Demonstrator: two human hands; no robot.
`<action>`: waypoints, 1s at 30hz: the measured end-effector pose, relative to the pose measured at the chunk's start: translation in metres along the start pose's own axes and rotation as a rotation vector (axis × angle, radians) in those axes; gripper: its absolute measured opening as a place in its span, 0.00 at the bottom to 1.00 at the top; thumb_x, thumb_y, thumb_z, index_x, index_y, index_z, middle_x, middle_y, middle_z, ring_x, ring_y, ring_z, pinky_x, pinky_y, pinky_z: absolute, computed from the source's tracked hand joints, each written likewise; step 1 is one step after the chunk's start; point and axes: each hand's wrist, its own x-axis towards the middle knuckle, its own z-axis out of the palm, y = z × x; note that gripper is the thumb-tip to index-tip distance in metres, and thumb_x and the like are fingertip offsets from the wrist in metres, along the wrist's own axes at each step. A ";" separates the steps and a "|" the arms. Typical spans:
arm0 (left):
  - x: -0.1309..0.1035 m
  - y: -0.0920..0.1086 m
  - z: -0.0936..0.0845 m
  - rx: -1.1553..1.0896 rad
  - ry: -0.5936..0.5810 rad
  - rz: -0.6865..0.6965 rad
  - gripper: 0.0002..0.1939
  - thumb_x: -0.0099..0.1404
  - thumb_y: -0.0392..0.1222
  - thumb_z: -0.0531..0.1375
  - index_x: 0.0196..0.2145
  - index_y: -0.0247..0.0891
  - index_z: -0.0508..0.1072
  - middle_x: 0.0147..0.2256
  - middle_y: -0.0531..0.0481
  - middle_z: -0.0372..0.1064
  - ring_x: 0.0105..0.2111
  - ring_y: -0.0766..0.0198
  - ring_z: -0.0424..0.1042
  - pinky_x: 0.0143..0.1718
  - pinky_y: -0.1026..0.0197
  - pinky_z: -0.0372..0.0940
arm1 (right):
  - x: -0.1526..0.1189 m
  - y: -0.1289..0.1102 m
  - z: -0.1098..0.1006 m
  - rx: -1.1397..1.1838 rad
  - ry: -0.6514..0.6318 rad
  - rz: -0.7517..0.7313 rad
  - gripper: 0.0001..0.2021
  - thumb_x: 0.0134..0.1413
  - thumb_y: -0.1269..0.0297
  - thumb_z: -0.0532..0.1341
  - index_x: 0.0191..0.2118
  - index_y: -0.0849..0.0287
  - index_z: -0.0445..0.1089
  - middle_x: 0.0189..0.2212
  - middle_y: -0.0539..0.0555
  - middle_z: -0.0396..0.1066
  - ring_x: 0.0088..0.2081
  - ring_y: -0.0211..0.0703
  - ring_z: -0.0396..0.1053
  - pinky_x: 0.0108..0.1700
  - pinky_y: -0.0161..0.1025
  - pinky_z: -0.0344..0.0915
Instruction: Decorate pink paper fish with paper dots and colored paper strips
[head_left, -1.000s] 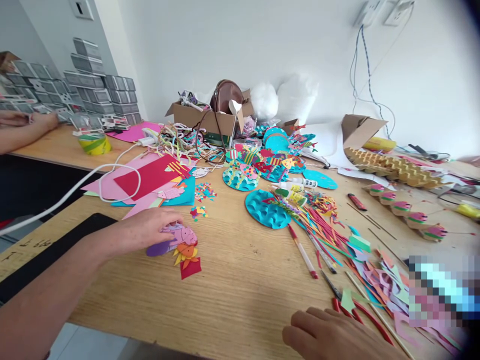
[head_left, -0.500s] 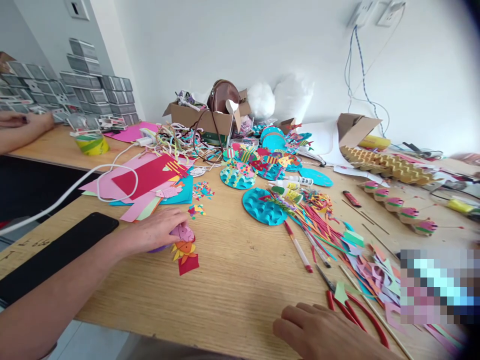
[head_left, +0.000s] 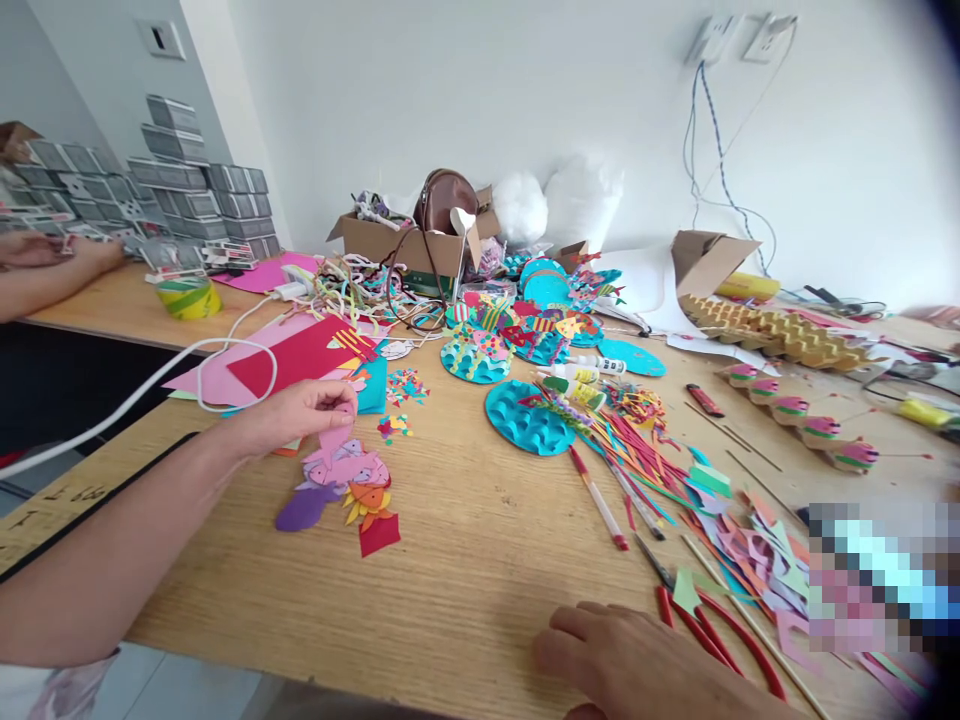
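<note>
Head camera view shows the left hand [head_left: 300, 412] pinching a pink paper piece [head_left: 335, 436] between thumb and fingers, over on the left part of the wooden tabletop [head_left: 465, 560]. That grip is closed on the paper. Its low end hangs at the top of a small pile of pink paper fish [head_left: 365, 468]; I can't tell if they touch. A purple paper shape [head_left: 304, 510], an orange and yellow paper fish [head_left: 368, 500] and a red paper piece [head_left: 380, 536] lie close by.

The right hand [head_left: 619, 650] rests palm down near the red-handled scissors [head_left: 705, 632]. Its grip is loose, with nothing to be seen in it.

To me, the step in hand looks like picking out one piece from the pile. The next move, I think, calls for a soft pinch, so the thin paper won't bend or drag the others along.
</note>
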 end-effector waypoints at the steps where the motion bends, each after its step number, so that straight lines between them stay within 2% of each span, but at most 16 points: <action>1: 0.000 0.001 -0.001 -0.083 0.053 -0.004 0.07 0.53 0.43 0.57 0.25 0.36 0.65 0.21 0.58 0.60 0.21 0.71 0.60 0.22 0.69 0.54 | 0.002 -0.001 -0.002 0.023 -0.005 0.012 0.13 0.40 0.80 0.58 0.30 0.54 0.69 0.30 0.49 0.72 0.31 0.42 0.71 0.29 0.34 0.59; 4: -0.001 0.006 0.001 -0.362 0.188 -0.038 0.08 0.50 0.41 0.61 0.26 0.36 0.65 0.22 0.57 0.61 0.21 0.71 0.60 0.21 0.70 0.56 | 0.007 -0.005 -0.013 0.111 -0.034 0.062 0.10 0.44 0.78 0.58 0.31 0.55 0.69 0.32 0.50 0.72 0.33 0.42 0.70 0.31 0.34 0.60; 7: -0.001 0.013 0.004 -0.594 0.246 -0.046 0.09 0.49 0.39 0.64 0.27 0.36 0.66 0.24 0.56 0.64 0.22 0.72 0.62 0.22 0.71 0.59 | 0.014 -0.006 -0.025 0.254 0.003 0.067 0.08 0.50 0.74 0.55 0.33 0.55 0.69 0.34 0.50 0.71 0.35 0.40 0.69 0.34 0.33 0.60; 12: -0.004 0.031 0.017 -0.782 0.201 -0.003 0.06 0.52 0.35 0.62 0.28 0.36 0.67 0.25 0.54 0.63 0.22 0.72 0.62 0.22 0.71 0.62 | 0.043 -0.001 -0.032 0.524 0.269 0.065 0.08 0.55 0.70 0.51 0.37 0.56 0.67 0.34 0.50 0.69 0.35 0.37 0.66 0.35 0.33 0.60; 15: -0.007 0.044 0.033 -0.864 0.155 -0.019 0.05 0.53 0.33 0.60 0.27 0.36 0.65 0.24 0.55 0.63 0.21 0.73 0.62 0.21 0.71 0.61 | 0.069 -0.006 -0.031 0.768 0.346 0.107 0.10 0.53 0.68 0.54 0.43 0.58 0.64 0.38 0.53 0.67 0.37 0.38 0.66 0.35 0.35 0.62; 18: -0.008 0.053 0.051 -0.939 0.146 -0.014 0.05 0.54 0.33 0.59 0.27 0.36 0.64 0.24 0.56 0.62 0.22 0.72 0.62 0.22 0.71 0.61 | 0.095 -0.018 -0.031 0.984 0.409 0.070 0.15 0.48 0.67 0.59 0.44 0.59 0.62 0.43 0.55 0.65 0.43 0.40 0.64 0.40 0.36 0.62; 20: -0.008 0.056 0.060 -0.969 0.139 -0.025 0.06 0.53 0.33 0.59 0.27 0.36 0.63 0.23 0.57 0.60 0.21 0.73 0.62 0.23 0.71 0.61 | 0.111 -0.025 -0.031 1.126 0.422 0.034 0.15 0.44 0.69 0.61 0.41 0.61 0.62 0.40 0.54 0.66 0.41 0.39 0.65 0.40 0.36 0.61; 22: -0.008 0.056 0.066 -0.983 0.141 -0.034 0.06 0.53 0.33 0.59 0.27 0.36 0.63 0.23 0.57 0.60 0.22 0.73 0.61 0.23 0.71 0.60 | 0.122 -0.028 -0.031 1.255 0.391 0.015 0.10 0.45 0.70 0.60 0.36 0.61 0.63 0.35 0.52 0.68 0.35 0.36 0.65 0.36 0.34 0.61; 26: -0.008 0.050 0.071 -0.979 0.074 -0.046 0.05 0.56 0.36 0.58 0.29 0.37 0.63 0.23 0.56 0.60 0.21 0.71 0.61 0.21 0.70 0.59 | 0.131 -0.025 -0.031 1.360 0.360 0.099 0.01 0.47 0.70 0.57 0.28 0.61 0.64 0.24 0.48 0.68 0.25 0.32 0.64 0.27 0.30 0.57; 30: -0.009 0.043 0.070 -0.983 0.062 -0.061 0.05 0.57 0.36 0.58 0.29 0.38 0.62 0.23 0.55 0.61 0.20 0.70 0.62 0.19 0.69 0.58 | 0.132 -0.018 -0.032 1.465 0.360 0.147 0.03 0.46 0.70 0.56 0.24 0.61 0.62 0.19 0.47 0.67 0.21 0.30 0.62 0.26 0.30 0.55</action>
